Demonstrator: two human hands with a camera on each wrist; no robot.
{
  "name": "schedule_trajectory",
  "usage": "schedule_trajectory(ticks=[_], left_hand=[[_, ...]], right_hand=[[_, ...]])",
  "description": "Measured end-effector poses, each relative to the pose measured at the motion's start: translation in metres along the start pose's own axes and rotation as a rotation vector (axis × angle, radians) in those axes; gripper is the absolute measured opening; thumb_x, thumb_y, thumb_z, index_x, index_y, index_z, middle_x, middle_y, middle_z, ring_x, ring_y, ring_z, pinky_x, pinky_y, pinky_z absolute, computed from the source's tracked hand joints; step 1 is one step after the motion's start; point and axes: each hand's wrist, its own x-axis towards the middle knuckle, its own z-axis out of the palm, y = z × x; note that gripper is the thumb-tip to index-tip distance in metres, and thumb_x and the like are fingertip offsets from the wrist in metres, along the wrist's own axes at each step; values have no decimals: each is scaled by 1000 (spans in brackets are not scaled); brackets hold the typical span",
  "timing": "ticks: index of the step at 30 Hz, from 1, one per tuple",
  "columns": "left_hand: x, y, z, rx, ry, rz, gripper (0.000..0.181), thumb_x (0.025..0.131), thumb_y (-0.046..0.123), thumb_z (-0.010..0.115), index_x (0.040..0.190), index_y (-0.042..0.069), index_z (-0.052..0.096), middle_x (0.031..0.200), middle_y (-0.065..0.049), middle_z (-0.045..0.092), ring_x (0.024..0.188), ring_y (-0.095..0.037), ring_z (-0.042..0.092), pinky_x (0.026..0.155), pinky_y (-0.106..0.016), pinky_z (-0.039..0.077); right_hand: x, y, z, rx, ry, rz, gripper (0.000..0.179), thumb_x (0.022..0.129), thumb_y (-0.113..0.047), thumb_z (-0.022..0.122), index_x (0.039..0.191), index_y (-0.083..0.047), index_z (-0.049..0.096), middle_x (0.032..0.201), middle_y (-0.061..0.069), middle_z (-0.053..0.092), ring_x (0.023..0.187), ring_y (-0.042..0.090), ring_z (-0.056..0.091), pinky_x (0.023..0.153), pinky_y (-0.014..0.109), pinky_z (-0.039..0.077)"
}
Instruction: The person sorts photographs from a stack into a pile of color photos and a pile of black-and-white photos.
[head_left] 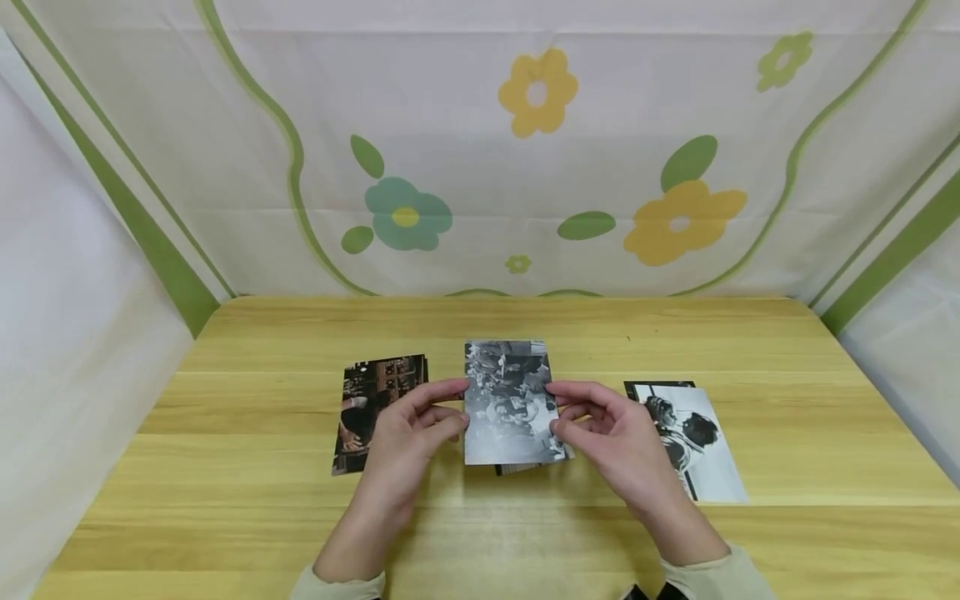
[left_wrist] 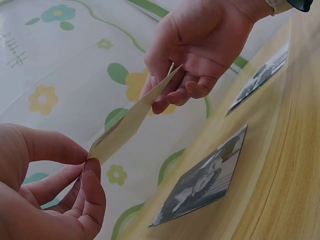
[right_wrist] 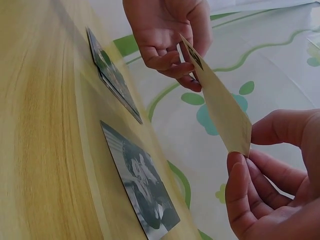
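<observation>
A black-and-white photo card (head_left: 510, 404) is held up above the table between both hands, its picture facing the head camera. My left hand (head_left: 416, 433) pinches its left edge between thumb and fingers. The right hand (head_left: 611, 433) pinches the opposite edge the same way. From the wrist views the card's pale back (right_wrist: 222, 107) shows, and the card is raised off the tabletop. Beneath it lies another black-and-white photo (left_wrist: 202, 180), mostly hidden by the held card in the head view.
On the left of the wooden table (head_left: 225, 517) lies a small stack of colour photos (head_left: 360, 417), partly behind the left hand. Black-and-white photos (head_left: 708, 442) overlap at the right, beside the right wrist. A flowered cloth (head_left: 480, 167) hangs behind the table.
</observation>
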Motion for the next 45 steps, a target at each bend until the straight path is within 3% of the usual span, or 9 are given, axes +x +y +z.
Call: schedule_trajectory(ticks=[8, 30, 45], left_hand=[[0, 0, 2, -12, -16, -1, 46, 89, -6, 73, 132, 6, 73, 121, -13, 74, 97, -16, 71, 92, -35, 60], [-3, 0, 1, -11, -9, 22, 45, 90, -4, 75, 134, 4, 72, 132, -10, 70, 98, -16, 69, 89, -31, 59], [-3, 3, 1, -2, 3, 2, 45, 90, -7, 73, 132, 8, 73, 124, -12, 73, 99, -16, 70, 94, -35, 59]], right_hand=[[-1, -1, -2, -10, 6, 7, 45, 91, -4, 79, 135, -13, 74, 128, 13, 71, 104, 16, 71, 86, 25, 62], [-1, -1, -1, 2, -1, -14, 45, 91, -3, 79, 135, -12, 73, 129, 13, 71, 105, 16, 71, 86, 25, 62], [-2, -2, -1, 1, -5, -40, 45, 92, -1, 78, 135, -10, 73, 129, 13, 70, 104, 14, 70, 86, 25, 62]])
